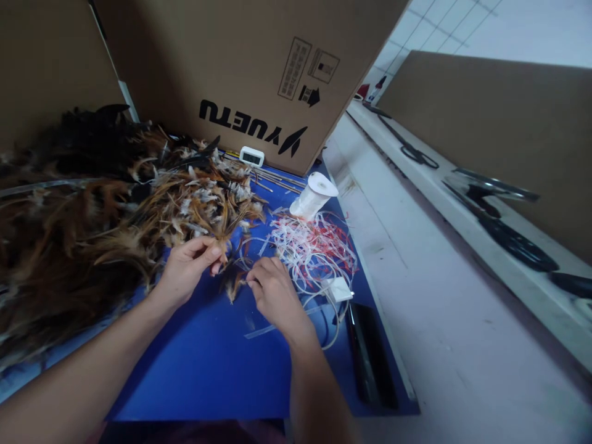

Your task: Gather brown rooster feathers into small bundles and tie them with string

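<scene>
My left hand [189, 264] pinches a small bunch of brown feathers [224, 231] between thumb and fingertips, at the edge of a big pile of brown, black and white feathers [185, 197]. To its right, my right hand [274, 288] is closed, fingertips pressed together just above the blue tabletop [208, 364]. What those fingers hold, if anything, is too small to make out. Between the hands lies a loose brown feather [235, 286]. Beyond my right hand is a tangle of white and red strips [314, 243].
A white spool [315, 195] stands behind the strips, near thin sticks [277, 179] and a small white digital display [252, 156]. A white adapter [340, 288] with cable and a black phone-like object [371, 357] lie right. A cardboard box [222, 68] rises behind; scissors [419, 155] rest on the ledge.
</scene>
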Action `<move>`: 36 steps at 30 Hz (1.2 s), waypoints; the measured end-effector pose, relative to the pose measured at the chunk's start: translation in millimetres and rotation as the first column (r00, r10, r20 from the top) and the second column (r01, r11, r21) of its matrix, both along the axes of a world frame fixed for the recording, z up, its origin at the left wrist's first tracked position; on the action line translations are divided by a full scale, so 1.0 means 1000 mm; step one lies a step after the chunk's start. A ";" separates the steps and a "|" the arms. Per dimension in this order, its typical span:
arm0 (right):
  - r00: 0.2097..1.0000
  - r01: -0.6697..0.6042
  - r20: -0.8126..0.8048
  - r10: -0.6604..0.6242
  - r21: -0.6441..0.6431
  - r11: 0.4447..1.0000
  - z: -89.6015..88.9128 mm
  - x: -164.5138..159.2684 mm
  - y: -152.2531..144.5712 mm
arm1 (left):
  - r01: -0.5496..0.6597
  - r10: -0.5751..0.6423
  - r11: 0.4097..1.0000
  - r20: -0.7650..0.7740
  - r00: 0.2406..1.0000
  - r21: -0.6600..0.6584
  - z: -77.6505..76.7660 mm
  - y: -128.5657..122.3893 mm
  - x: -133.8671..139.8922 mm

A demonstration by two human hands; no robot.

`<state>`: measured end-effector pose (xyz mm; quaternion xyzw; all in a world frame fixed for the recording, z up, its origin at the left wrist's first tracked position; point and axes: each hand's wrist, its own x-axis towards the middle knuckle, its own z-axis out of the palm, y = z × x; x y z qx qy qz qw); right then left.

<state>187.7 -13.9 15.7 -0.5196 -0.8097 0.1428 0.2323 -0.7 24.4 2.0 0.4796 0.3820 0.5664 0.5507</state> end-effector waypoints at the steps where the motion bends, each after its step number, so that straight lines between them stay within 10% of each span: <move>1: 0.999 -0.002 -0.052 0.002 -0.005 1.000 0.003 0.001 0.000 | 0.002 -0.002 1.000 -0.002 1.000 -0.001 0.000 0.000 0.000; 20: 0.773 0.168 -0.618 -0.143 -0.017 0.986 0.006 0.001 -0.002 | 0.078 -0.078 0.997 -0.036 0.996 -0.010 -0.005 -0.005 0.003; 30: 0.330 -0.034 -0.932 -0.149 -0.170 0.985 0.014 0.006 -0.004 | 0.151 -0.152 0.988 -0.074 0.986 -0.018 -0.005 -0.008 0.005; 36: 0.301 0.035 -0.944 -0.137 -0.132 0.991 0.013 0.003 -0.004 | 0.233 -0.233 0.972 0.010 0.973 -0.018 -0.005 -0.011 0.006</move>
